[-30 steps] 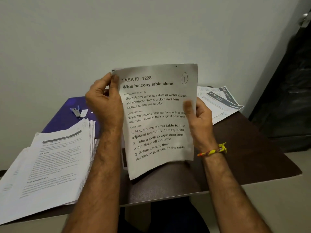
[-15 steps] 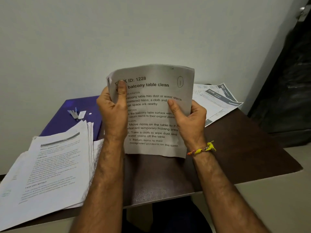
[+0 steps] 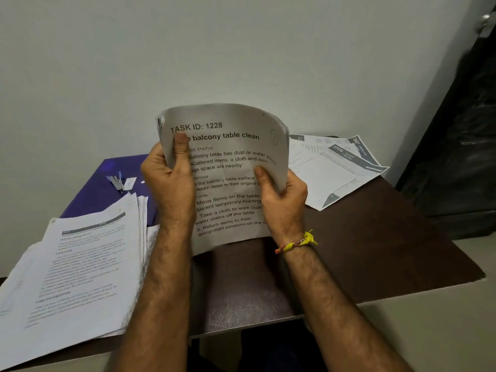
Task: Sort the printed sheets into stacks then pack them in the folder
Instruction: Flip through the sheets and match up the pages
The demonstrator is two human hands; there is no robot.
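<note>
Both hands clutch one printed sheet [image 3: 228, 173] at frame centre: left hand [image 3: 167, 183] pinching its edge under the thumb, right hand [image 3: 281, 200] curled round the other side, bowing it. Lower left, a thick stack [image 3: 72, 277] looks unsorted; upper right, a few sheets [image 3: 332, 170] laid out. Purple folder [image 3: 88, 197] sits unpacked, so plenty's left.

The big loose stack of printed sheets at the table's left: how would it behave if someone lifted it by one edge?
The stack would likely sag and fan apart: its edges already splay unevenly, with no clip visible. Probably floppy too, since the held sheet bows between the left hand and right hand. It overhangs the table, so a push might spill it.
</note>
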